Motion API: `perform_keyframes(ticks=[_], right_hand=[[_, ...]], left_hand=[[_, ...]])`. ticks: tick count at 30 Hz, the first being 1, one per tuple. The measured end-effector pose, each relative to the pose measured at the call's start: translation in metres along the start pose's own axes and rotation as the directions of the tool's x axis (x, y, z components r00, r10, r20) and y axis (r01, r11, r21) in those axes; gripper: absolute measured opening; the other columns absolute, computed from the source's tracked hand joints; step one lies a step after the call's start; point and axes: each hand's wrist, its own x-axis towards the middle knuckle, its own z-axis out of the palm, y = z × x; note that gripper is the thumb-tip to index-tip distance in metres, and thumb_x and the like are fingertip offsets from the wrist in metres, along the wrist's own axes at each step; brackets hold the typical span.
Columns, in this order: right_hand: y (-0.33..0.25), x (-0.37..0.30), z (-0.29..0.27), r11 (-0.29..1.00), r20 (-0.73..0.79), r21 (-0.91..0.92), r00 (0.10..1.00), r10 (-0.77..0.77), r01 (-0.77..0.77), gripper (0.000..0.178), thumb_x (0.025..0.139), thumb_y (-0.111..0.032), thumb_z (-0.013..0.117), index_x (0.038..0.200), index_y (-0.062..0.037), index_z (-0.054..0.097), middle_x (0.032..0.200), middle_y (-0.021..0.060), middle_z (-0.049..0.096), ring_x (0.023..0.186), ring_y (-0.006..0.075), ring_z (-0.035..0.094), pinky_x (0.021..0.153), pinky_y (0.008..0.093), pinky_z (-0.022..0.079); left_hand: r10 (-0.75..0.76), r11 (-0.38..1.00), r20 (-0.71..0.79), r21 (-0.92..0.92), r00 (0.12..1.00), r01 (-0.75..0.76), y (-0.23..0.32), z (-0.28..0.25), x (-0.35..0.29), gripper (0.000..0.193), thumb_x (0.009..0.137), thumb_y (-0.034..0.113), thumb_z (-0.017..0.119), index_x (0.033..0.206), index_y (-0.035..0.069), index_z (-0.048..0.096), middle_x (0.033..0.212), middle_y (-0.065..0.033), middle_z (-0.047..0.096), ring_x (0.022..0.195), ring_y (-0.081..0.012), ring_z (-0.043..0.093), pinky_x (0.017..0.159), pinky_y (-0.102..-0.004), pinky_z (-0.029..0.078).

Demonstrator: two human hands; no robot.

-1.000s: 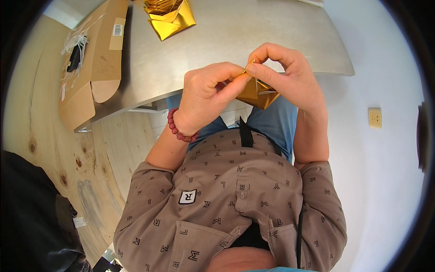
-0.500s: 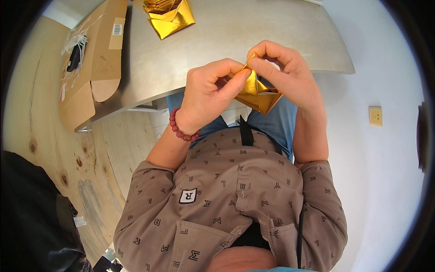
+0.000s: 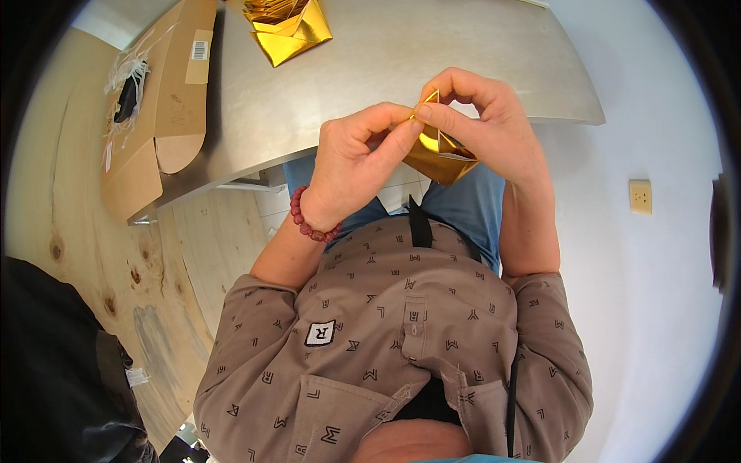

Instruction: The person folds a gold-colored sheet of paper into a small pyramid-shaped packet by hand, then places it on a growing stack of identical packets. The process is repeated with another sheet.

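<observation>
A folded piece of shiny gold paper (image 3: 434,160) hangs between my hands, over my lap at the table's near edge. Its top edge is pinched by my left hand (image 3: 363,150), thumb against forefinger. My right hand (image 3: 486,127) pinches the same edge just beside it, the two thumb tips almost meeting. Part of the fold stands up in a point above the right thumb, and a pale inner side shows on the right. My fingers hide much of the upper paper. Farther off on the table lies a stack of folded gold paper pieces (image 3: 292,35).
The grey metal table (image 3: 370,62) has a curved near edge. At its left stands an open cardboard box (image 3: 174,100) with white strips and something black at its side. Black cloth (image 3: 62,363) hangs at lower left. A wall with an outlet (image 3: 640,197) rises on the right.
The gold paper has tilted and its lower corner has risen slightly. Its pointed top fold now shows more above my right thumb. Both hands keep their pinch, with small finger shifts.
</observation>
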Motion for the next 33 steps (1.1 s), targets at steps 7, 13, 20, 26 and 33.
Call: perform_keyframes(ticks=[7,13,20,26,33], right_hand=[[0.001,0.001,-0.001,0.999,-0.027,0.052,1.000,-0.008,0.010,0.017,0.097,-0.016,0.072,0.092,0.0000,0.074,0.082,-0.0019,0.068,0.080,0.0048,0.058,0.072,0.0235,0.048],[0.004,0.000,-0.005,0.990,-0.009,0.131,0.998,0.056,-0.054,0.023,0.101,-0.019,0.068,0.093,0.0011,0.074,0.083,-0.0025,0.069,0.082,0.0052,0.061,0.075,0.0239,0.049],[0.012,0.002,-0.026,0.990,-0.204,0.114,0.977,-0.058,0.083,0.022,0.104,-0.018,0.065,0.113,-0.0006,0.073,0.102,0.0005,0.072,0.097,0.0092,0.065,0.087,0.0256,0.051],[0.029,-0.022,-0.015,0.972,-0.292,0.214,0.956,-0.029,0.094,0.026,0.105,-0.019,0.064,0.123,-0.0008,0.069,0.108,-0.0003,0.069,0.099,0.0072,0.060,0.089,0.0245,0.047],[0.048,-0.033,0.014,0.959,-0.302,0.265,0.953,-0.012,0.096,0.021,0.106,-0.020,0.066,0.111,-0.0004,0.069,0.088,-0.0040,0.063,0.081,0.0030,0.054,0.074,0.0204,0.043]], left_hand=[[0.017,1.000,0.002,-0.009,1.000,-0.017,-0.002,0.002,0.000,0.013,0.100,0.009,0.069,0.106,0.001,0.075,0.076,0.0031,0.068,0.068,-0.0018,0.052,0.059,-0.0207,0.043],[-0.001,1.000,0.007,-0.013,1.000,0.001,-0.004,0.003,-0.001,0.013,0.100,0.010,0.070,0.107,0.001,0.075,0.075,0.0040,0.066,0.067,-0.0018,0.050,0.059,-0.0207,0.041],[-0.047,0.994,-0.125,-0.105,0.991,0.034,-0.010,0.003,0.004,0.018,0.102,0.013,0.069,0.110,-0.003,0.074,0.082,0.0034,0.067,0.072,-0.0012,0.052,0.060,-0.0195,0.042],[-0.089,0.898,-0.156,-0.439,0.984,0.012,-0.014,-0.004,0.012,0.028,0.107,0.019,0.062,0.124,-0.002,0.067,0.107,-0.0089,0.074,0.094,-0.0157,0.074,0.079,-0.0324,0.065],[-0.162,0.869,-0.127,-0.487,0.978,0.081,-0.010,0.003,0.009,0.021,0.111,0.017,0.053,0.120,0.001,0.063,0.102,-0.0077,0.073,0.093,-0.0177,0.075,0.080,-0.0380,0.067]])
